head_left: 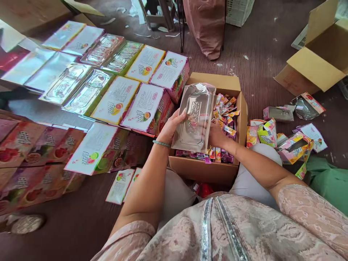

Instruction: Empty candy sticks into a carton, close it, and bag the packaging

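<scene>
One clear plastic package (193, 117) is held above the open carton (205, 170). Its left edge is gripped by the left hand (174, 127), with the thumb laid on the upper face and the fingers beneath. The right hand (216, 134) is positioned at the package's right side, partly hidden behind the clear plastic; whether it is opened or closed cannot be told. The carton is filled with small colourful sachets (227, 112). Rows of printed boxes (115, 99) are arranged to the left, and opened packaging (295, 146) is scattered on the floor (252, 54) to the right.
</scene>
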`<state>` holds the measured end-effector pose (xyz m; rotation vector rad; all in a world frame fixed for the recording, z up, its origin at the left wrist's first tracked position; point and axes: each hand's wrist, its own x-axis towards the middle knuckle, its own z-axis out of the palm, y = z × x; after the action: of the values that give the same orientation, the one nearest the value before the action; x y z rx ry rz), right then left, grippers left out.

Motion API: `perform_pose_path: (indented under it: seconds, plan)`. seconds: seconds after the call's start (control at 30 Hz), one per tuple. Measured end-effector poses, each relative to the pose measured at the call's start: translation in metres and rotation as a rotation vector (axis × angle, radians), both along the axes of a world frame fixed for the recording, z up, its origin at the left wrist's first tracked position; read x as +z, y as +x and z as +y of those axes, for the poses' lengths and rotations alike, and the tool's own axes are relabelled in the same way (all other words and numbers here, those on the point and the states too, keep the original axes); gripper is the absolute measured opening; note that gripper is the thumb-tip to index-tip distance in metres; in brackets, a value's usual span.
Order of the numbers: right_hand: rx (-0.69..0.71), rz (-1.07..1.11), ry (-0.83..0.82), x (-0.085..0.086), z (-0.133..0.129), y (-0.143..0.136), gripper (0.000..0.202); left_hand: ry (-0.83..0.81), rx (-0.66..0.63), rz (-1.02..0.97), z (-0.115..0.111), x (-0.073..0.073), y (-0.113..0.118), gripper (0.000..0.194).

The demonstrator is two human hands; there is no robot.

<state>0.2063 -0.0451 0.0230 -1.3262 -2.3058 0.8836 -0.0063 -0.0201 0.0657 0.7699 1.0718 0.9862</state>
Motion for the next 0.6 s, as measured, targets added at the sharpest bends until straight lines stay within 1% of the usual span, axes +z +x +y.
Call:
perform_pose_path:
  seconds: [0.03, 0.1, 0.17, 0.2, 0.27, 0.33, 0.4, 0.47, 0.53, 0.6]
  plan:
    - [-0.038, 0.029, -0.01, -0.001, 0.001, -0.001, 0.021, 0.012, -0.007, -0.011, 0.0, 0.001, 0.001, 0.052]
    - [-0.169, 0.158, -0.076, -0.003, 0.004, -0.007, 0.021, 0.037, -0.017, -0.019, 0.0, 0.002, 0.004, 0.056]
    - [-0.352, 0.334, -0.134, -0.005, 0.008, -0.014, 0.018, 0.062, 0.013, -0.016, -0.001, 0.005, 0.004, 0.055]
    - [-0.442, 0.419, -0.13, -0.006, 0.011, -0.015, 0.016, 0.08, 0.044, -0.013, -0.001, 0.006, 0.002, 0.052]
    - [-0.593, 0.554, -0.047, -0.004, 0.021, -0.011, 0.016, 0.134, 0.123, -0.01, 0.001, 0.009, -0.006, 0.046]
    - [-0.689, 0.612, 0.063, -0.003, 0.036, 0.007, 0.025, 0.189, 0.235, -0.02, 0.003, 0.011, -0.019, 0.043]
    - [-0.717, 0.53, 0.101, -0.006, 0.052, 0.033, 0.036, 0.22, 0.364, -0.033, 0.006, 0.013, -0.034, 0.04]
    - [-0.679, 0.295, 0.026, -0.016, 0.064, 0.052, 0.05, 0.225, 0.459, -0.062, 0.006, 0.017, -0.047, 0.035]
    - [-0.601, -0.003, -0.16, -0.035, 0.067, 0.052, 0.072, 0.233, 0.515, -0.123, 0.004, 0.022, -0.056, 0.026]
    - [-0.542, -0.266, -0.36, -0.059, 0.056, 0.032, 0.093, 0.238, 0.572, -0.198, 0.001, 0.027, -0.06, 0.021]
